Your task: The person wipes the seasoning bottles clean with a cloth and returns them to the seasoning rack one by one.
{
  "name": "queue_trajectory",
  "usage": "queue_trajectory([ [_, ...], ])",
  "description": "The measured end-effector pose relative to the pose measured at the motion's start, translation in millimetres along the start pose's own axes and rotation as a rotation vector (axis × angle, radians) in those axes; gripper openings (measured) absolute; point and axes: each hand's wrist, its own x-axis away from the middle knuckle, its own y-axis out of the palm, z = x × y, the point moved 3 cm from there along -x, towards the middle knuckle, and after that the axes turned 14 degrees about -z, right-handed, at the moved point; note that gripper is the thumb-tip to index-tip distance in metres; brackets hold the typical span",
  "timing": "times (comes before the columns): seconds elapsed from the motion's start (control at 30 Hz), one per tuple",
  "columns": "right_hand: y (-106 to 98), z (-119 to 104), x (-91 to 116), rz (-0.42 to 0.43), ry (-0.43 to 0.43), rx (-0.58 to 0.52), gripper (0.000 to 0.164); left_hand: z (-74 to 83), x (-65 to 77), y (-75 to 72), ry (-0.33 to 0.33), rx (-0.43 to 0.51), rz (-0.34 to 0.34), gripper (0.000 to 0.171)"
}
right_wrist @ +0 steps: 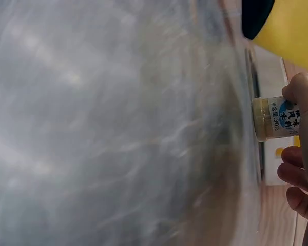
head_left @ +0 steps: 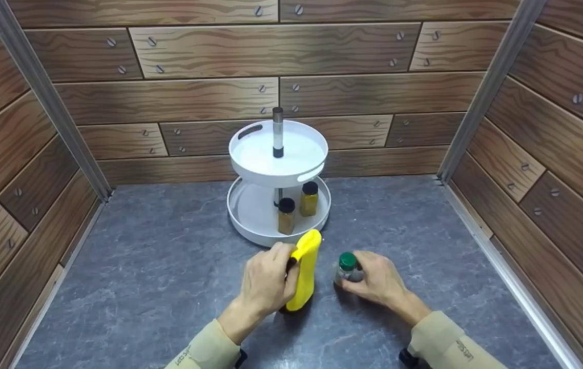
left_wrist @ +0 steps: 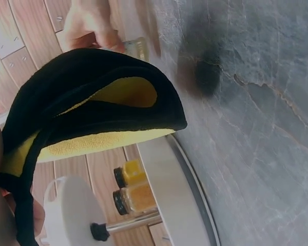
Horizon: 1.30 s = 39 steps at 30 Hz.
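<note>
My left hand (head_left: 267,277) grips a folded yellow cloth (head_left: 307,271) with black edging. In the left wrist view the cloth hangs in a loop, its black side (left_wrist: 82,77) toward the camera. On the right, my right hand (head_left: 381,277) holds a small clear spice jar (head_left: 344,271) with a green lid between thumb and fingers. The jar's printed label (right_wrist: 286,117) shows in the right wrist view, its base close over the grey tabletop. Cloth and jar are apart, the cloth to the left of the jar.
Behind the hands stands a white two-tier rack with an upper tray (head_left: 255,159) and a lower tray (head_left: 244,212) on a central post (head_left: 277,130). Two black-capped spice jars, one front (head_left: 286,218) and one behind (head_left: 309,200), stand on the lower tray. Wood-patterned walls (head_left: 209,97) enclose the table (head_left: 148,266).
</note>
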Motion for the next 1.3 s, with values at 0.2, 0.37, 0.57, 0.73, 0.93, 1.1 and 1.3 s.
queue_trajectory([
  [0.2, -13, -18, -13, 0.067, -0.036, -0.053, 0.038, 1.9, -5.6, 1.2, 0.023, -0.091, -0.043, 0.020],
  [0.37, -21, -36, -22, 0.070, 0.006, -0.123, 0.040, 3.8, -9.4, 4.0, 0.016, -0.181, -0.055, 0.023],
  [0.57, -25, -51, -32, 0.037, 0.054, -0.321, 0.032, 5.2, -13.1, 3.6, -0.026, -0.204, -0.059, 0.026],
  [0.73, -28, -61, -39, 0.007, 0.057, -0.444, 0.033, 8.3, -16.0, 4.4, -0.046, -0.176, -0.062, 0.026],
  [0.93, -32, -65, -45, -0.020, 0.048, -0.562, 0.032, 13.5, -12.9, 10.0, 0.006, -0.147, -0.032, 0.026],
  [1.1, -39, -63, -49, 0.008, 0.033, -0.626, 0.029, 16.2, -7.0, 12.9, 0.072, -0.119, -0.045, 0.029],
  [1.3, -45, -58, -48, 0.003, 0.085, -0.766, 0.029, 18.3, 2.9, 16.6, 0.094, -0.105, -0.085, 0.026],
])
